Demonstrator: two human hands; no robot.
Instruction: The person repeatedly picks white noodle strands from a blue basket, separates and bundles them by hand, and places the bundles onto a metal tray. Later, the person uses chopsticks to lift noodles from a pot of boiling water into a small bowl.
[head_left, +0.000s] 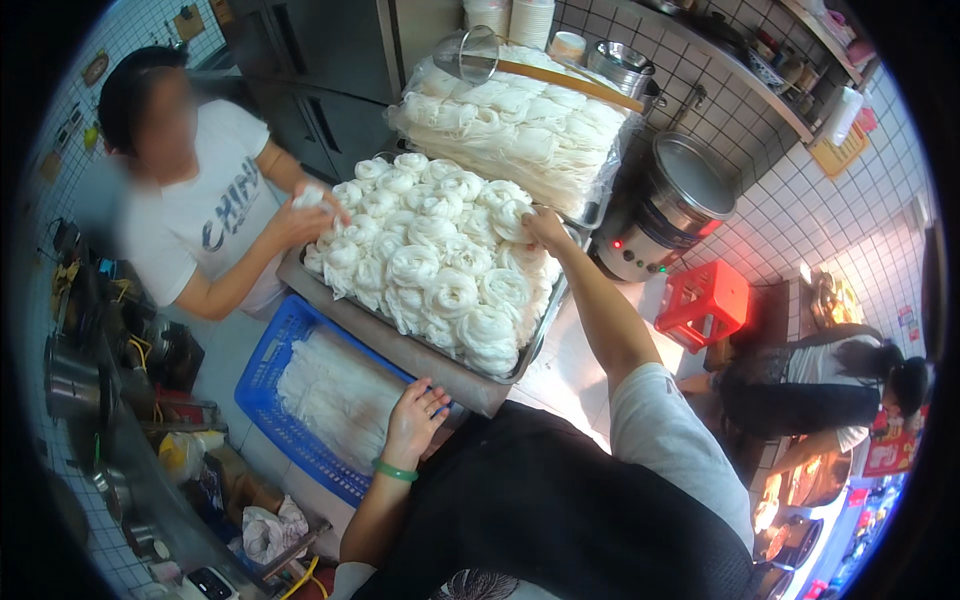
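A metal tray (534, 358) in front of me is heaped with coiled nests of white noodles (452, 291). At the heap's right side, my right hand (545, 227) has its fingers around the edge of one noodle nest (513, 219), which rests against the pile. My left hand (414, 424), with a green bangle at the wrist, is empty and its fingers are somewhat apart. It hovers by the tray's near side, above a blue plastic basket (259, 369) holding a mass of loose white noodles (337, 394).
Across the tray, another person (217, 187) holds some noodles. Behind stands a plastic-lined heap of noodles (517, 135), with a wire strainer (466, 58) on top. To the right are a steel cooker (660, 210) and a red stool (701, 306). A second person (810, 382) leans over pots.
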